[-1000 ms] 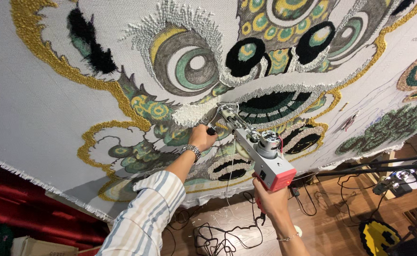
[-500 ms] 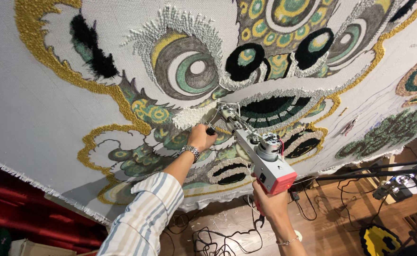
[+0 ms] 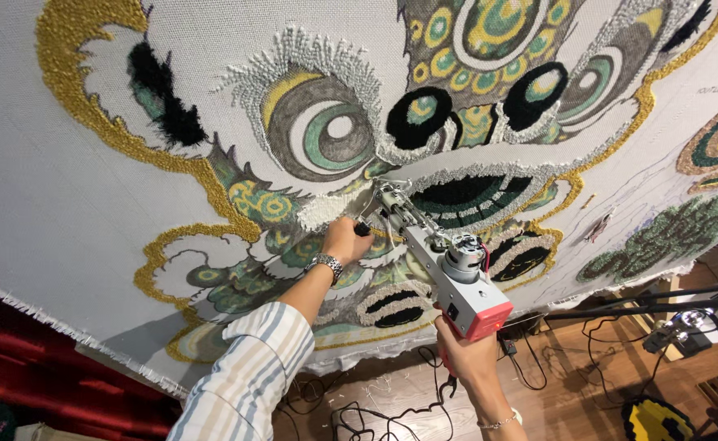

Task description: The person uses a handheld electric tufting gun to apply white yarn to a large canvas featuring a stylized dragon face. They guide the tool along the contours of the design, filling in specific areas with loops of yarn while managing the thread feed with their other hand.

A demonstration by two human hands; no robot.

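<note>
A tufting gun [image 3: 445, 261] with a grey body and red rear end points its needle into a large stretched white cloth [image 3: 49, 188]. The cloth bears a tufted lion-like face in gold, green, black and grey yarn. My left hand [image 3: 347, 238], with a watch on its wrist and a striped sleeve, grips the gun's black front handle close to the cloth. My right hand [image 3: 465, 359] holds the gun's rear grip from below. The needle tip touches a patch of white tufting [image 3: 326, 212] under the big left eye.
Below the cloth lies a wooden floor [image 3: 571, 400] with tangled black cables [image 3: 375, 416]. A dark metal frame bar [image 3: 661, 298] runs at the right. A small yellow and black tufted piece [image 3: 653, 418] lies at the lower right. Red fabric [image 3: 40, 376] hangs at the lower left.
The gun and both hands have shifted slightly down and to the right along the white tufted patch; the view has tilted a little.
</note>
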